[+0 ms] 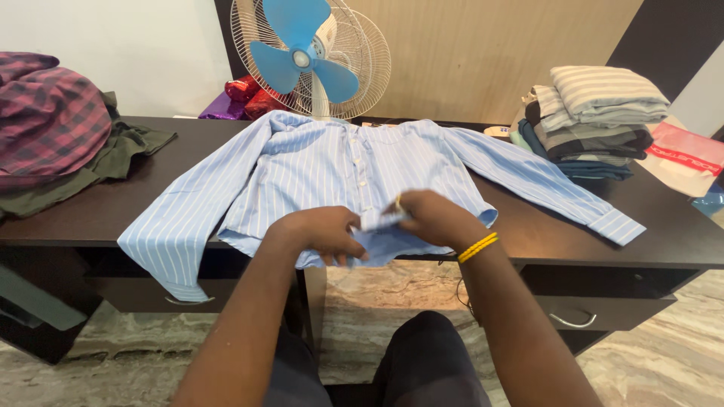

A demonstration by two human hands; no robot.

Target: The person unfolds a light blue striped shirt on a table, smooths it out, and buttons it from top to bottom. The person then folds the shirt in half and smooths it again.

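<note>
Light blue striped shirt [317,169] lies spread front-up on the dark desk [90,215], collar toward the far edge, button placket running down the middle. Its hem hangs just over the near edge at the centre. One sleeve drapes off the near edge toward the left corner; the other stretches flat across the top toward the right end. Left hand [324,232] sits at the hem, fingers curled closed around a fold of the fabric just left of the placket. Right hand [434,217] is touching it from the other side, fingers pinched shut on the bottom of the placket strip; a ring shows on one finger and yellow bangles [478,246] circle the wrist. Both hands meet at the near edge, middle of the desk. At the far left corner: a heap of clothes [53,128], red-and-dark plaid on top of olive green. At the far right corner: a stack of folded garments [596,120], striped greys and blues, with a red-and-white flat packet [682,154] just beside it. A table fan with blue blades [305,56] stands at the far edge behind the collar, shiny red and purple wrapping [237,98] near its left.
</note>
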